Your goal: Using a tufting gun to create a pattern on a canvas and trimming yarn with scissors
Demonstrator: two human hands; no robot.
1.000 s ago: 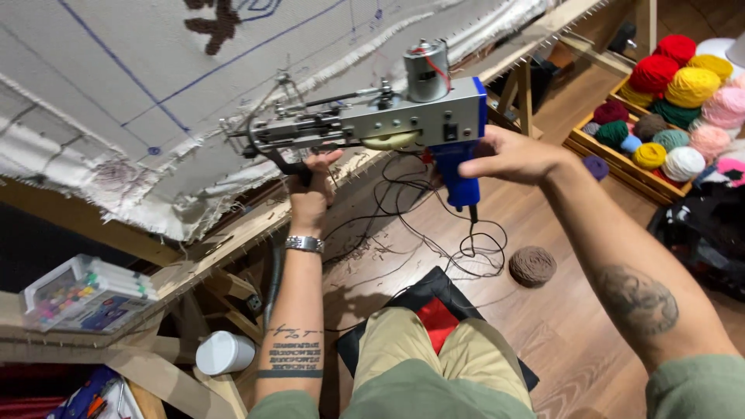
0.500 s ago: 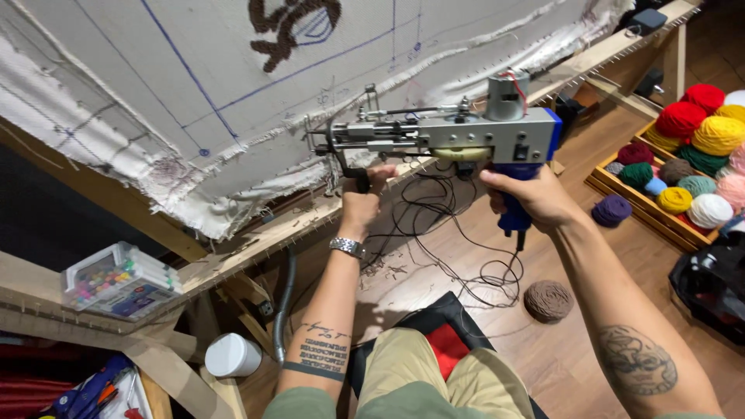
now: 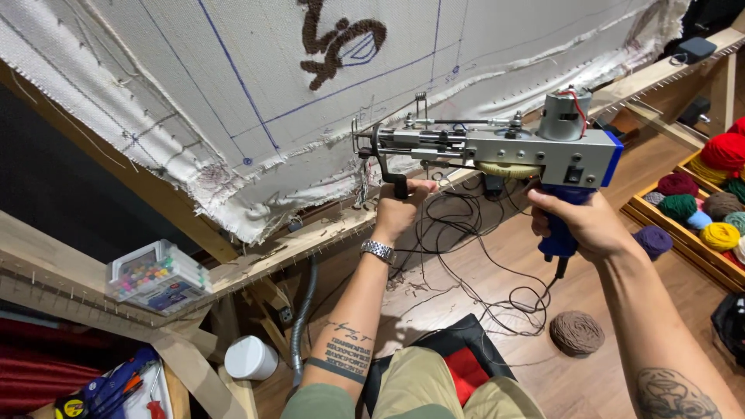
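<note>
Below the slanted wooden frame [image 3: 310, 242], a silver metal tufting gun with a blue pistol grip and blue end plate [image 3: 497, 147] is carried level in both hands, its needle end turned toward the stretched off-white backing cloth [image 3: 194, 85] but apart from it. Left hand [image 3: 400, 208], wearing a steel wristwatch [image 3: 378, 250], is clenched around the black front handle that hangs under the gun's nose; this grip likely steers the needle. Right hand [image 3: 582, 225] is wrapped tight around the blue pistol grip at the rear, beneath the grey cylindrical motor [image 3: 564, 116], where the weight of the tool probably sits. Two-handed support appears to keep the long body horizontal.

Blue grid lines cross the cloth, and a dark brown tufted figure [image 3: 337, 39] lies near its upper edge, well above the gun. A black power cord [image 3: 497, 287] drops from the grip's base and loops loosely over the wooden floor [image 3: 543, 372], slack enough not to pull on the tool. A ball of brown yarn [image 3: 576, 332] rests on the floor beside the cord. A wooden tray of coloured yarn balls [image 3: 683, 233] stands at the right, near the right arm. A clear plastic box of small coloured items [image 3: 157, 277] sits on the frame's lower beam.
</note>
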